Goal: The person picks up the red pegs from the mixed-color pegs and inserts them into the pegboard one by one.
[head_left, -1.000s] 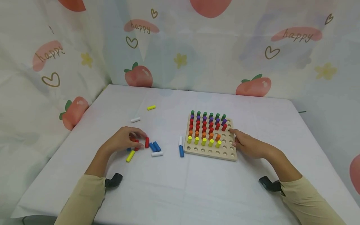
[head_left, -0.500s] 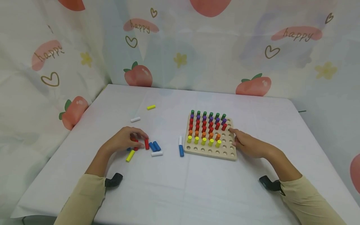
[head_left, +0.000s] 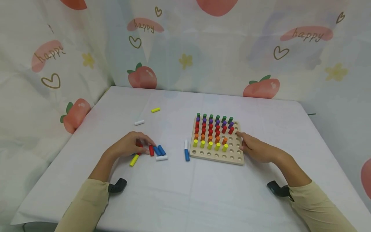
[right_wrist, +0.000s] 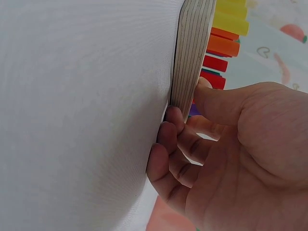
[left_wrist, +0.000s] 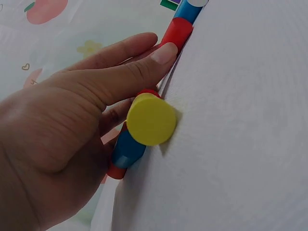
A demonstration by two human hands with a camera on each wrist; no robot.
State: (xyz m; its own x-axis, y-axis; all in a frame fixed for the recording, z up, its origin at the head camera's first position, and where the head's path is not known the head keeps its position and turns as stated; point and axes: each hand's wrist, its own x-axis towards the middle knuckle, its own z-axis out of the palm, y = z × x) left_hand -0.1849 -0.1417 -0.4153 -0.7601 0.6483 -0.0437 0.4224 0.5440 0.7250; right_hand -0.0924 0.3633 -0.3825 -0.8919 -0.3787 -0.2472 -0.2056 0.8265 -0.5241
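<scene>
In the head view, my left hand [head_left: 127,144] is low among loose pegs on the left. Its thumb and index finger pinch a red peg [head_left: 151,150]; in the left wrist view the thumb tip overlaps this red peg [left_wrist: 178,32]. More red shows partly hidden under the hand. A yellow peg [head_left: 134,160] lies beside the thumb, and two blue pegs [head_left: 161,149] lie right of the red one. My right hand [head_left: 258,149] grips the right edge of a wooden pegboard [head_left: 214,157], which holds rows of green, purple, red, orange and yellow pegs.
A white peg [head_left: 161,158] lies below the blue pair. Left of the board, another white peg [head_left: 186,144] and a blue peg [head_left: 186,155] lie end to end. Farther back are a white peg [head_left: 139,122] and a yellow peg [head_left: 155,110]. A white cloth [head_left: 185,196] covers the table.
The left index finger has reached slightly right, and the red peg has shifted toward me, close to the blue pegs. My right hand and the pegboard stay put.
</scene>
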